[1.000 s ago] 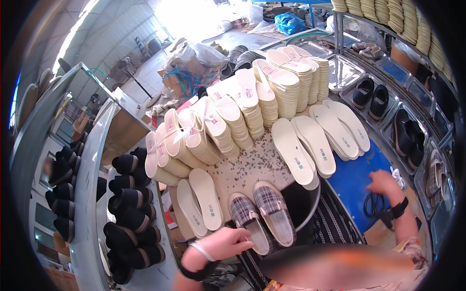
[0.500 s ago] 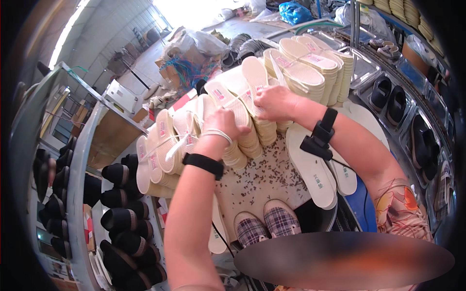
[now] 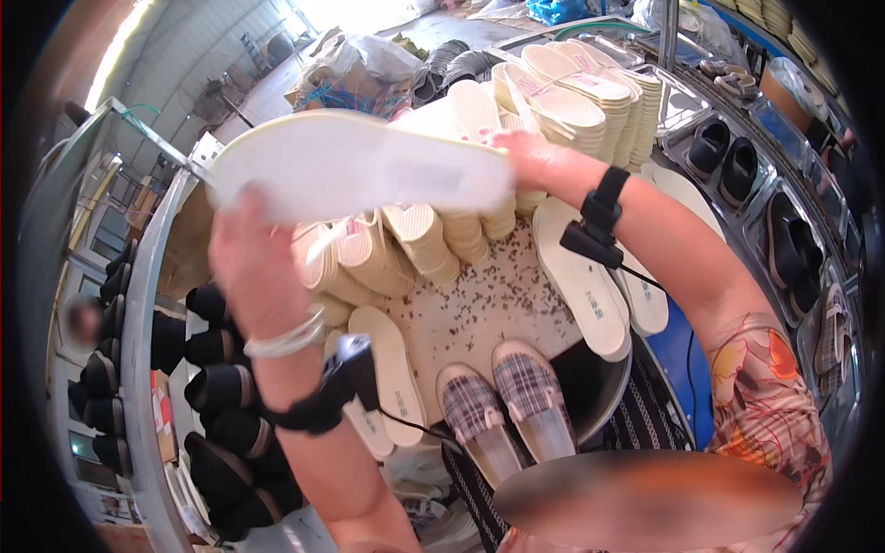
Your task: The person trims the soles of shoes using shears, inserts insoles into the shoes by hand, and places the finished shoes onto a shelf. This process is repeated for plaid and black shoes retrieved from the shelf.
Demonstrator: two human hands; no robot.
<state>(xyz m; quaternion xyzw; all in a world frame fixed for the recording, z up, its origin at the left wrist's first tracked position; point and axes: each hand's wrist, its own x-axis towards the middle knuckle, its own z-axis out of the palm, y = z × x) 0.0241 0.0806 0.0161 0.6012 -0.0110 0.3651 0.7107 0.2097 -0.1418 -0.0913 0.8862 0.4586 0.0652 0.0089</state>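
A long white insole (image 3: 341, 166) with a pale yellow edge is held up sideways in front of the stacks, slightly blurred. My left hand (image 3: 253, 263) grips its left end, thumb over the smooth face. At its right end is my right hand (image 3: 527, 158), beside the stacks; its fingers are mostly hidden behind the insole, so its grip is unclear. Cream insole stacks (image 3: 419, 240), several tied with white strips, stand in a row behind and below the raised insole. A pair of plaid slip-on shoes (image 3: 475, 401) sits close in front of me.
Loose cream insoles lie at the right (image 3: 583, 286) and left (image 3: 395, 378) of the tabletop (image 3: 470, 318), which is scattered with dark bits. A left-hand rack (image 3: 147, 387) holds black shoes. Metal trays with black shoes (image 3: 724, 147) line the right.
My left hand has left the stacks and moved left and toward me, now holding up a white insole. My right hand remains near the stacks. The view has shifted slightly.
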